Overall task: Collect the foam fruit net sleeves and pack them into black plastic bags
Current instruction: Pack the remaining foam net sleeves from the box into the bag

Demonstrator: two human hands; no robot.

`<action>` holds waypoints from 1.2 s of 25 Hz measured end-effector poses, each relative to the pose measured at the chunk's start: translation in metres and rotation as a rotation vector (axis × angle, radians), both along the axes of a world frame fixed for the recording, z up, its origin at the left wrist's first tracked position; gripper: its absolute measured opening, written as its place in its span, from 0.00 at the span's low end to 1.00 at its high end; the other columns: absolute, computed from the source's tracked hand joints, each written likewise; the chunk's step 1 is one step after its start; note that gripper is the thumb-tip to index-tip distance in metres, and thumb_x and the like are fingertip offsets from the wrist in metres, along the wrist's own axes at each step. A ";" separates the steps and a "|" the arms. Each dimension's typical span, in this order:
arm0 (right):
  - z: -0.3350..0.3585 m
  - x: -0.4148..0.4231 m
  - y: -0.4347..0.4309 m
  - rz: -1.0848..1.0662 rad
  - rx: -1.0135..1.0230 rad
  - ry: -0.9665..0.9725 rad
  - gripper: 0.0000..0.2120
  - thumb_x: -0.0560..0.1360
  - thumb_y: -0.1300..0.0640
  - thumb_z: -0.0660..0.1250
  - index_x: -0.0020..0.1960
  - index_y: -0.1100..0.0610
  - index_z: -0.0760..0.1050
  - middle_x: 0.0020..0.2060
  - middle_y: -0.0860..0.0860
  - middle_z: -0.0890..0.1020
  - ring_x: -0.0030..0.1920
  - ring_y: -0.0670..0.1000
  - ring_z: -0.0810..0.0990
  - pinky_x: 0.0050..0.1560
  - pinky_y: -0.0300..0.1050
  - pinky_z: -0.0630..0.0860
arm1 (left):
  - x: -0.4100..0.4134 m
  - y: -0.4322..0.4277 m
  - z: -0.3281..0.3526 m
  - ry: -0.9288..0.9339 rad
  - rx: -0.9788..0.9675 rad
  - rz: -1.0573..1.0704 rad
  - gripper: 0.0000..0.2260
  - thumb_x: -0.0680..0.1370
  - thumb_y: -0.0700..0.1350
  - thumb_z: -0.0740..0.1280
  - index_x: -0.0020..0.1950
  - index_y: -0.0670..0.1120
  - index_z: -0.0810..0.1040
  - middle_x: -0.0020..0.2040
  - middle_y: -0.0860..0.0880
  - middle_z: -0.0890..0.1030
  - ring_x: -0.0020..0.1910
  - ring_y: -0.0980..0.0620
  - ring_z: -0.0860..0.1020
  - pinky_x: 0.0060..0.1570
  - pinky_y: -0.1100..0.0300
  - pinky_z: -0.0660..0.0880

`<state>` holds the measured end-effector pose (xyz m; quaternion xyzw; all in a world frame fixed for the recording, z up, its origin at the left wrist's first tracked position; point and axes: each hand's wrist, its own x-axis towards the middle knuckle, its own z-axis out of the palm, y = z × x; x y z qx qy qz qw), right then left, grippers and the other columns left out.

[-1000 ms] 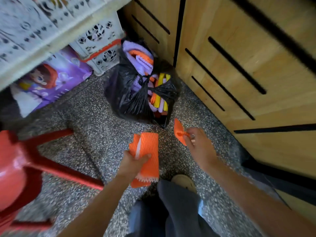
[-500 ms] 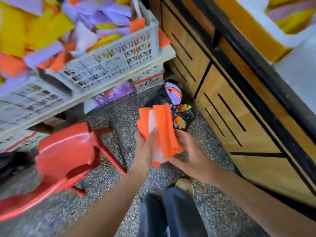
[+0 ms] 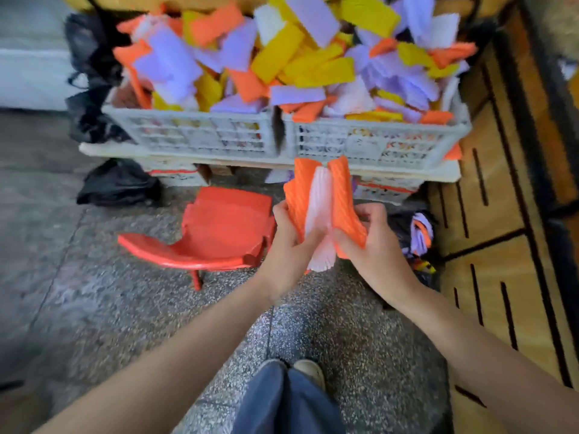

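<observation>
Roughly, an early stage. Two white slatted crates [image 3: 200, 133] sit side by side on a low board, heaped above their rims with loose foam net sleeves [image 3: 297, 57] in yellow, lilac, orange and white. That heap is the bulk of what you have left, by my reading. A red plastic chair [image 3: 219, 233] stands on the speckled floor [image 3: 94, 308] in front of them.

One slumped black plastic bag [image 3: 119, 183] lies on the floor at left, and more black bags [image 3: 91, 73] bunch beside the left crate; how full they are, you cannot tell. A further open bag [image 3: 401, 227], against the wooden cabinet [image 3: 488, 277], shows lilac and orange sleeves inside, so some packing is done.

Your left hand [image 3: 291, 245] and right hand [image 3: 376, 245] both clamp a small bundle [image 3: 319, 198], fingers curled round its edges: two orange sleeves flanking a pale one, held upright before the right crate, not bagged.
</observation>
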<state>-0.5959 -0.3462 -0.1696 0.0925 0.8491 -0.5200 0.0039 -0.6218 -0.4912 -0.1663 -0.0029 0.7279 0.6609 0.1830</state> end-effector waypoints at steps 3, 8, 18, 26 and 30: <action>0.026 -0.027 -0.035 0.212 0.142 -0.014 0.16 0.73 0.57 0.70 0.56 0.57 0.66 0.48 0.48 0.76 0.48 0.48 0.77 0.49 0.38 0.71 | -0.007 -0.054 0.016 0.036 -0.074 0.145 0.18 0.76 0.41 0.68 0.61 0.48 0.62 0.54 0.50 0.75 0.54 0.52 0.75 0.58 0.57 0.74; 0.061 -0.065 -0.118 0.498 0.293 0.035 0.17 0.73 0.57 0.69 0.58 0.59 0.67 0.52 0.53 0.78 0.55 0.55 0.78 0.55 0.50 0.72 | -0.006 -0.150 0.049 0.115 -0.223 0.361 0.24 0.73 0.43 0.71 0.65 0.42 0.65 0.53 0.51 0.75 0.51 0.55 0.73 0.53 0.63 0.69; 0.108 -0.121 -0.394 0.890 0.395 0.138 0.18 0.75 0.56 0.68 0.61 0.58 0.66 0.59 0.54 0.77 0.59 0.55 0.76 0.56 0.47 0.70 | 0.012 -0.422 0.092 0.050 -0.299 0.684 0.30 0.59 0.60 0.67 0.59 0.53 0.69 0.54 0.50 0.79 0.54 0.50 0.77 0.59 0.52 0.73; 0.092 -0.142 -0.560 0.906 0.431 0.059 0.18 0.76 0.54 0.66 0.62 0.57 0.64 0.59 0.52 0.76 0.58 0.55 0.76 0.55 0.50 0.72 | 0.012 -0.610 0.087 -0.073 -0.351 0.817 0.33 0.58 0.61 0.68 0.61 0.51 0.70 0.55 0.48 0.79 0.55 0.47 0.77 0.60 0.47 0.72; 0.082 -0.179 -0.591 0.900 0.457 -0.009 0.19 0.76 0.54 0.66 0.62 0.57 0.64 0.59 0.53 0.75 0.59 0.54 0.75 0.57 0.50 0.72 | -0.014 -0.663 0.086 -0.096 -0.378 0.848 0.35 0.58 0.61 0.68 0.61 0.47 0.71 0.55 0.47 0.79 0.55 0.45 0.77 0.59 0.46 0.72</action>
